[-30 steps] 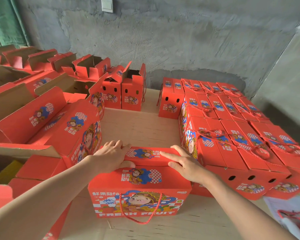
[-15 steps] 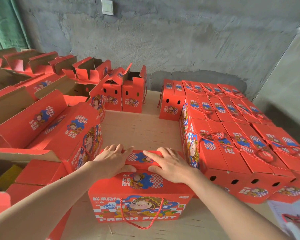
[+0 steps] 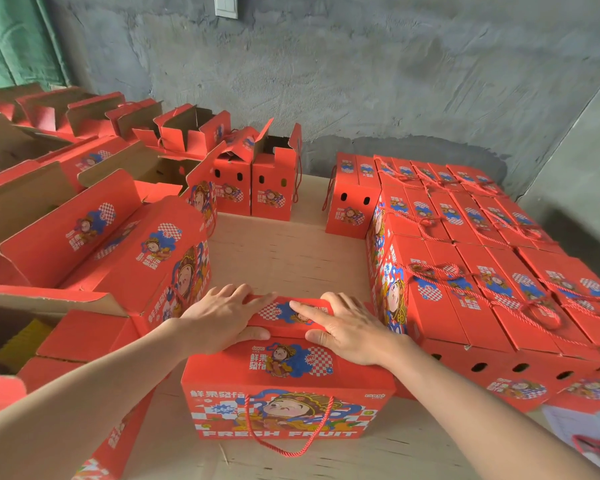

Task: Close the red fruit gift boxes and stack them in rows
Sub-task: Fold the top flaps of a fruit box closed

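Observation:
A red fruit gift box (image 3: 288, 407) with a cartoon print and a red rope handle stands on the wooden table just in front of me. My left hand (image 3: 219, 320) and my right hand (image 3: 347, 327) both lie on its top flaps (image 3: 284, 313), fingers spread over the far flap and thumbs on the near one. The flaps are nearly flat. To the right, closed red boxes (image 3: 465, 271) stand packed in rows. On the left lie open red boxes (image 3: 94, 237) with raised flaps.
Bare wooden tabletop (image 3: 284, 251) stretches beyond the box. Two upright open boxes (image 3: 257, 181) and one closed box (image 3: 352, 195) stand at the far edge by the grey wall. A yellow insert (image 3: 25, 341) shows inside an open box at near left. White paper (image 3: 582, 431) lies at near right.
My right hand has slid left along the top flap toward my left hand, and both now press the flaps down. The view has shifted slightly closer.

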A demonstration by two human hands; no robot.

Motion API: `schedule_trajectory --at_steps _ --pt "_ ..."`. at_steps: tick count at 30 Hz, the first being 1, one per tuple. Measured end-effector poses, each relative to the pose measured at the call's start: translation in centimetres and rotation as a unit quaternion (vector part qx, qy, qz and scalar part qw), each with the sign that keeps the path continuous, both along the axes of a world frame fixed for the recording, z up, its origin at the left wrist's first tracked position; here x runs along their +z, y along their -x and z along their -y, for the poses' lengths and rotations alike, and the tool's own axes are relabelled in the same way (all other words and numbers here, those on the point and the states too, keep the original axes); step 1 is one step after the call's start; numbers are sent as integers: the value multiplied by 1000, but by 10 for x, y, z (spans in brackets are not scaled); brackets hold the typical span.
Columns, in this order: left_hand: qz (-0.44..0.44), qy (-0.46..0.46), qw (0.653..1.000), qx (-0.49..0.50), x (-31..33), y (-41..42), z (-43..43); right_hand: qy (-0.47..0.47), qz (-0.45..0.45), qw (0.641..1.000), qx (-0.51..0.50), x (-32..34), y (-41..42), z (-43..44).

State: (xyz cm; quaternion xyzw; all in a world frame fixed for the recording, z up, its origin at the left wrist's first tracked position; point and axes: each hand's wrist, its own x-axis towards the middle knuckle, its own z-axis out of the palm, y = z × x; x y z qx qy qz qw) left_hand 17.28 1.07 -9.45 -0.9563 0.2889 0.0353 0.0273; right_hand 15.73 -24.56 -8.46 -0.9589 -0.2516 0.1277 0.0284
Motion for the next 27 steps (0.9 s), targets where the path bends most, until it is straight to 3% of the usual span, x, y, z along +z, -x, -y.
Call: schedule_trajectory --at_steps 8,15,19,24,27 --pt "-42 58 996 48 -7 2 4 3 -7 1000 6 -3 -1 0" --pt "-23 21 999 39 -10 1 7 -10 -19 1000 19 -8 -6 0" --pt "-10 11 998 61 -7 22 18 -88 19 996 -5 -3 -5 10" --pt "-24 72 994 73 -24 59 57 -23 21 998 -57 -15 -7 27" --pt "-8 94 992 88 -26 62 60 -41 47 997 -51 -16 -6 25"
